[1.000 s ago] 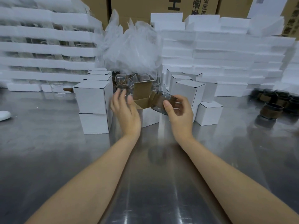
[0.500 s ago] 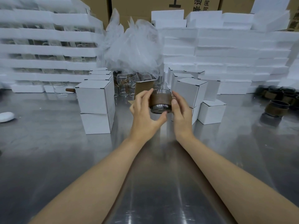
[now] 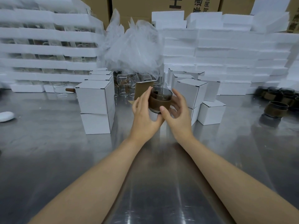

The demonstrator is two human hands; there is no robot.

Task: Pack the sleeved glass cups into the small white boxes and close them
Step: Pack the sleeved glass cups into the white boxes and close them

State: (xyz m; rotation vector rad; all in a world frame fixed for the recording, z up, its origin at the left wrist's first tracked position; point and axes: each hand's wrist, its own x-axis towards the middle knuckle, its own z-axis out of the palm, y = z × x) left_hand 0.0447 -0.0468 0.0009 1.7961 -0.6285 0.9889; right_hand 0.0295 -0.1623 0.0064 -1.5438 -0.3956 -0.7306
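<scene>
Sleeved glass cup (image 3: 159, 101), now upright, earlier tipped

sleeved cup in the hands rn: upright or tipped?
Upright. The sleeved glass cup has its open rim up and clear base down, held between the left hand and the right hand.

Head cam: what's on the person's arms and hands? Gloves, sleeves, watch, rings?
Nothing worn that shows. The left hand and right hand are ungloved, with no rings visible. The left forearm and right forearm are bare down to the frame's bottom edge: no sleeves, watch, wristband or markings in view.
</scene>
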